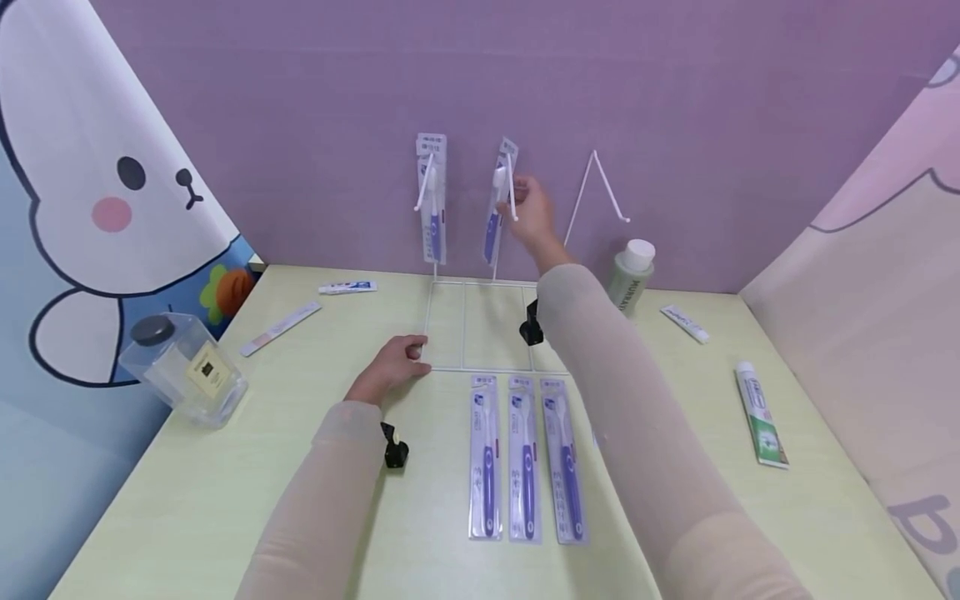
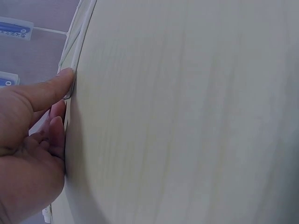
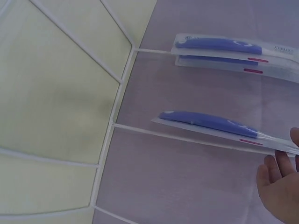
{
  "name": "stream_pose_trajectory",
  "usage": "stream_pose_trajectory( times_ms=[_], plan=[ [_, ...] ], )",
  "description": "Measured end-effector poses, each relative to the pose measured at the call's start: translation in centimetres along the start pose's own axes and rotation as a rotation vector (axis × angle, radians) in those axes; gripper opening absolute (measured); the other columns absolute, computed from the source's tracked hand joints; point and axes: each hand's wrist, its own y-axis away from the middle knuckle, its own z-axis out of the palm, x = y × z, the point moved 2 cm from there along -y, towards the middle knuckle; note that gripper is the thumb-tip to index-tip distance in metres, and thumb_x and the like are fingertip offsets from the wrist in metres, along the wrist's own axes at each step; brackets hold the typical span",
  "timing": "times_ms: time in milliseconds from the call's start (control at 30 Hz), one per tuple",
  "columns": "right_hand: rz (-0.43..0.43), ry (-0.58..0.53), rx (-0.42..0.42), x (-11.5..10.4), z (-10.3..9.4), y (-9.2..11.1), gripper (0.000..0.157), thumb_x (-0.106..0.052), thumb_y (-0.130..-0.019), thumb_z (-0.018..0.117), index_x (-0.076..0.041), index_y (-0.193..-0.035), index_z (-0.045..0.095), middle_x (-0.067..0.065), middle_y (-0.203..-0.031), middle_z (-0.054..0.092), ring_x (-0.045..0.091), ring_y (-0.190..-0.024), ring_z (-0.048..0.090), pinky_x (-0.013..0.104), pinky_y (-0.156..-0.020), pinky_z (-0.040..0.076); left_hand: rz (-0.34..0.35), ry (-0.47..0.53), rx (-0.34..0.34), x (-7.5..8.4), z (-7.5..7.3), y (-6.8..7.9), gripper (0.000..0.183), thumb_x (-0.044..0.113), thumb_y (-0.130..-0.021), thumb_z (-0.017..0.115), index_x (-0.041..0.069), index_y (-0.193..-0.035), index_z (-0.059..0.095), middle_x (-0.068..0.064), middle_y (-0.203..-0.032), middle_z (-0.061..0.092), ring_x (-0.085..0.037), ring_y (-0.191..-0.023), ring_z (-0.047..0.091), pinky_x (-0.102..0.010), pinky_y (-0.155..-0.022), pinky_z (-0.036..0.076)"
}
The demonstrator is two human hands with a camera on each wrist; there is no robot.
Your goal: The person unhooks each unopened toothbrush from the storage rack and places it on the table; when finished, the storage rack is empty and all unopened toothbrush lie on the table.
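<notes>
A white wire display rack (image 1: 497, 369) stands against the purple backdrop, with three hooked arms. My right hand (image 1: 534, 215) pinches the edge of a packaged toothbrush (image 1: 491, 225), purple-handled, that hangs tilted at the middle hook (image 1: 512, 187). Thumb and fingers meet the pack near its brush-head end in the right wrist view. Two packaged toothbrushes (image 3: 219, 45) hang one behind the other on the left hook. Low at the rack's front left corner, my left hand (image 1: 393, 364) holds the wire between thumb and fingers. Three more toothbrush packs (image 1: 527, 458) lie side by side before the rack.
At left stand a clear bottle with a black cap (image 1: 187, 367), a slim flat packet (image 1: 281, 328) and a small tube (image 1: 348, 287). On the right are a white-capped green bottle (image 1: 632, 275), a small tube (image 1: 684, 323) and a green-and-white toothpaste tube (image 1: 761, 417). The right hook (image 1: 596, 183) is bare.
</notes>
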Motion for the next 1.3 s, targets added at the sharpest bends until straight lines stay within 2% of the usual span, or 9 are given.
stream_pose_trajectory(
  times_ms=[133,333,667,767,833,1033,1300],
  plan=[
    [-0.03,-0.066,0.025,0.2,0.5,0.4,0.042,-0.001,-0.082,0.062,-0.002,-0.121,0.045,0.013,-0.112,0.057,0.019,-0.1,0.054,0.022,-0.079,0.044,-0.002,0.001,-0.001,0.2,-0.1,0.2,0.056,0.006,-0.081,0.066,0.004,-0.133,0.043,-0.011,-0.104,0.048,-0.025,-0.095,0.043,-0.038,-0.088,0.035],
    [-0.098,-0.054,0.088,0.4,0.5,0.8,0.032,-0.001,-0.085,0.058,0.002,-0.115,0.05,0.015,-0.102,0.059,0.022,-0.092,0.056,0.024,-0.075,0.046,-0.007,0.007,-0.013,0.6,-0.1,0.3,0.056,0.007,-0.082,0.065,0.004,-0.133,0.042,-0.012,-0.106,0.048,-0.025,-0.097,0.043,-0.038,-0.089,0.034],
    [-0.021,-0.041,0.099,0.4,-1.5,1.9,0.03,-0.007,-0.088,0.057,-0.007,-0.117,0.054,0.009,-0.102,0.06,0.016,-0.089,0.055,0.023,-0.069,0.048,-0.004,-0.005,-0.01,0.3,-0.1,0.0,0.057,0.006,-0.081,0.066,0.003,-0.133,0.042,-0.011,-0.102,0.047,-0.025,-0.095,0.042,-0.038,-0.09,0.034],
    [-0.013,-0.072,0.101,0.7,-2.2,2.2,0.029,-0.007,-0.088,0.057,-0.006,-0.117,0.054,0.009,-0.1,0.06,0.017,-0.088,0.055,0.024,-0.069,0.048,-0.012,0.001,-0.013,0.1,-0.1,-0.1,0.057,0.006,-0.081,0.066,0.004,-0.133,0.043,-0.01,-0.103,0.047,-0.024,-0.096,0.042,-0.038,-0.09,0.034],
    [-0.004,-0.097,0.091,1.0,-2.7,2.6,0.031,-0.005,-0.087,0.057,-0.006,-0.117,0.053,0.01,-0.1,0.059,0.018,-0.088,0.055,0.024,-0.069,0.049,-0.011,0.005,-0.017,0.0,-0.1,-0.1,0.057,0.007,-0.081,0.066,0.004,-0.133,0.043,-0.01,-0.103,0.047,-0.025,-0.096,0.042,-0.038,-0.09,0.034],
    [0.029,-0.226,-0.019,2.5,-3.7,5.0,0.038,0.001,-0.086,0.056,-0.002,-0.122,0.046,0.015,-0.104,0.056,0.025,-0.09,0.055,0.028,-0.069,0.05,-0.002,0.003,-0.014,0.0,0.0,-0.1,0.057,0.007,-0.081,0.066,0.004,-0.133,0.043,-0.01,-0.101,0.048,-0.025,-0.095,0.043,-0.038,-0.089,0.034],
    [0.068,-0.236,-0.093,4.8,-3.5,9.0,0.043,0.003,-0.084,0.058,-0.003,-0.125,0.045,0.017,-0.101,0.059,0.026,-0.086,0.058,0.032,-0.066,0.051,-0.024,0.01,-0.031,0.1,-0.1,-0.1,0.057,0.009,-0.082,0.066,0.006,-0.134,0.042,-0.011,-0.105,0.047,-0.025,-0.098,0.043,-0.039,-0.091,0.033]
  ],
)
